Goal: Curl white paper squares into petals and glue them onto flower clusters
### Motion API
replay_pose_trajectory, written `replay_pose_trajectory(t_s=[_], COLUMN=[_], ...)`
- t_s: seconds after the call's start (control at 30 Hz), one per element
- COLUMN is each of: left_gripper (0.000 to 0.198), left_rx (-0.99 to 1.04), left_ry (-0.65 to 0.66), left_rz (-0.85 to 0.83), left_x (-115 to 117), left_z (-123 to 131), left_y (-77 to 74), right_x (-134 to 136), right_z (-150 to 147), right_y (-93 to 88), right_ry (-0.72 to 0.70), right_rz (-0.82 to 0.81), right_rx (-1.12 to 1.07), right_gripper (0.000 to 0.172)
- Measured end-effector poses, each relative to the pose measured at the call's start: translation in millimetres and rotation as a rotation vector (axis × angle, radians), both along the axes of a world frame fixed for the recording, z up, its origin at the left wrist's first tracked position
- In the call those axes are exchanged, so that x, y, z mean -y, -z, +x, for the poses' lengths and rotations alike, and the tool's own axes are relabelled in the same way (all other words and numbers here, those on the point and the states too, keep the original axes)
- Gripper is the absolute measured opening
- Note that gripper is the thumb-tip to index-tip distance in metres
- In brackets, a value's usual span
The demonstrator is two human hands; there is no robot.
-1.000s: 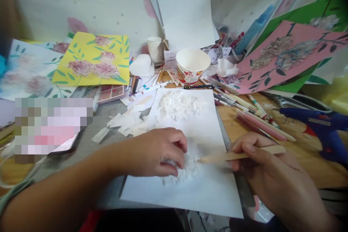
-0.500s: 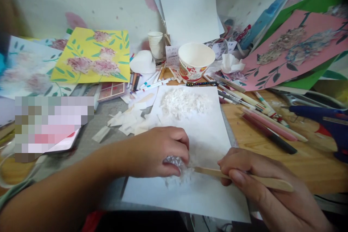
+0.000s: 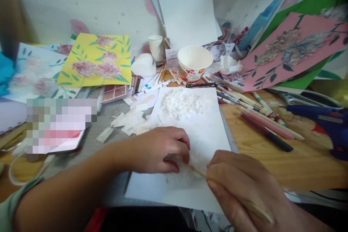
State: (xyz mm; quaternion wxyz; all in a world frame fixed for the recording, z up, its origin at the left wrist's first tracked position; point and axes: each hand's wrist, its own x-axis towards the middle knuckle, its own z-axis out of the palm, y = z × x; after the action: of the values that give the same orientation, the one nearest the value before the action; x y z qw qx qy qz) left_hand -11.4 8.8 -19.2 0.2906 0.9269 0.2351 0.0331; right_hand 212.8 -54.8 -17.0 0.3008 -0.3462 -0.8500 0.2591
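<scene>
My left hand (image 3: 160, 148) is curled low over a sheet of white paper (image 3: 212, 134), its fingers bent toward the thumb. What lies under those fingers is mostly hidden; a few pale shreds show on the sheet below. My right hand (image 3: 239, 179) is closed around a flat wooden craft stick (image 3: 197, 171), whose far tip reaches my left fingertips. On the upper part of the sheet sits a fluffy white mound of shredded paper (image 3: 185, 103). Loose torn paper pieces (image 3: 129, 119) lie left of it.
Behind the sheet stands a paper bowl (image 3: 195, 61) among scattered pens. A blue glue gun (image 3: 318, 114) lies at the right beside thick markers (image 3: 268, 128). A phone (image 3: 65, 141) is on the left. Floral artworks on yellow card (image 3: 89, 49) and pink card (image 3: 261, 69) flank the workspace.
My right hand has moved left and turned, tilting the craft stick more steeply. The whitish clump seen under my left hand is now mostly out of sight. The view has shifted slightly.
</scene>
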Motion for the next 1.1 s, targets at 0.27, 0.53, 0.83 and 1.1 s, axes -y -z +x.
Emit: replay_pose_trajectory(t_s=[0.27, 0.53, 0.83, 1.1], left_gripper=[0.023, 0.022, 0.018, 0.018], left_rx=[0.052, 0.042, 0.040, 0.032], left_ry=[-0.013, 0.032, 0.044, 0.063], left_rz=[-0.047, -0.084, -0.093, -0.086], left_x=[1, 2, 1, 0], left_z=[-2, -4, -5, -6], left_y=[0.9, -3.0, -0.6, -2.1], right_x=[-10, -15, -7, -1], right_z=[27, 33, 26, 16], right_y=[37.3, 36.8, 36.9, 21.8], right_ry=[0.363, 0.424, 0.327, 0.241], right_rz=[-0.666, -0.809, -0.705, -0.438], right_rx=[-0.693, -0.937, -0.598, -0.199], right_gripper=[0.024, 0.020, 0.027, 0.032])
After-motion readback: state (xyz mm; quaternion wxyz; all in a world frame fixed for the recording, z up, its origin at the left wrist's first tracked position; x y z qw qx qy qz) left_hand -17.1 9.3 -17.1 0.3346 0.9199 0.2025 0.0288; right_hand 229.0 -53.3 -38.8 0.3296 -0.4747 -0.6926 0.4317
